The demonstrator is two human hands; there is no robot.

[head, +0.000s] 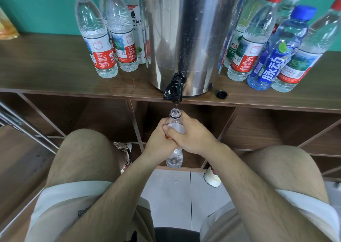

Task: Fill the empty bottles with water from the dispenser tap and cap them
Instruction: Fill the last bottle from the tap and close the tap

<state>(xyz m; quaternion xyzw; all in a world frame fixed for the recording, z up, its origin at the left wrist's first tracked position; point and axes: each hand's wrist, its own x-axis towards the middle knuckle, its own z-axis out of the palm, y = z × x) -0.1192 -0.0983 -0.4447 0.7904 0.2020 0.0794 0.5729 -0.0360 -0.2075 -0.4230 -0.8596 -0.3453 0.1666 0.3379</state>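
Note:
A steel water dispenser (186, 29) stands on a wooden shelf top (55, 75), its black tap (173, 90) hanging over the front edge. Directly under the tap I hold an uncapped clear bottle (175, 158) upright, its open neck just below the spout, where a thin stream of water falls in. My left hand (160, 140) and my right hand (191, 134) both grip the bottle's middle, fingers wrapped round it and overlapping. A loose black cap (221, 94) lies on the shelf top right of the dispenser's base.
Capped bottles stand left of the dispenser (96, 38) and right of it, among them a blue one (273, 57). Open wooden compartments (92, 116) lie below the shelf top. My knees flank the bottle, above a tiled floor (175, 195).

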